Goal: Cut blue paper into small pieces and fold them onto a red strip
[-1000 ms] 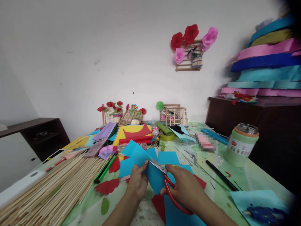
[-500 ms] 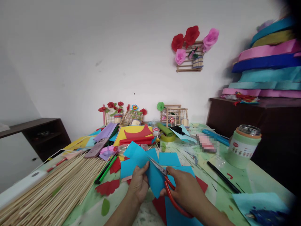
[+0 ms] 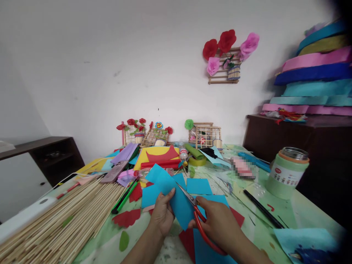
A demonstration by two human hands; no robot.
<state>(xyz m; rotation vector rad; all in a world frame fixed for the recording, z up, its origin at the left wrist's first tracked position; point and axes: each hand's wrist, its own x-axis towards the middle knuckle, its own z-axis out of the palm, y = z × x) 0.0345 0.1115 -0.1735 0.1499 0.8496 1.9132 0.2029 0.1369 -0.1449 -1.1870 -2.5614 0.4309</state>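
Observation:
My left hand (image 3: 163, 212) pinches a piece of blue paper (image 3: 180, 209) between thumb and fingers, holding it up over the table. Red-handled scissors (image 3: 202, 231) are gripped in my right hand (image 3: 217, 220). Their blades point away and to the left, lying along the paper's right edge; I cannot tell whether they are fully closed. Cut squares of blue paper (image 3: 199, 186) lie just beyond my hands. More blue paper (image 3: 210, 251) and some red paper (image 3: 187, 242) are under the scissors.
Thin wooden sticks (image 3: 63, 220) cover the left side. A green marker-like tool (image 3: 128, 198) and a scalloped red paper piece (image 3: 126, 218) lie beside them. On the right are a green jar (image 3: 287, 176), a black pen (image 3: 262, 208) and a blue glue gun (image 3: 313, 255).
The scissors' tips have shifted slightly right against the blue paper. Both hands keep their hold, and the whole view has turned a little to the left.

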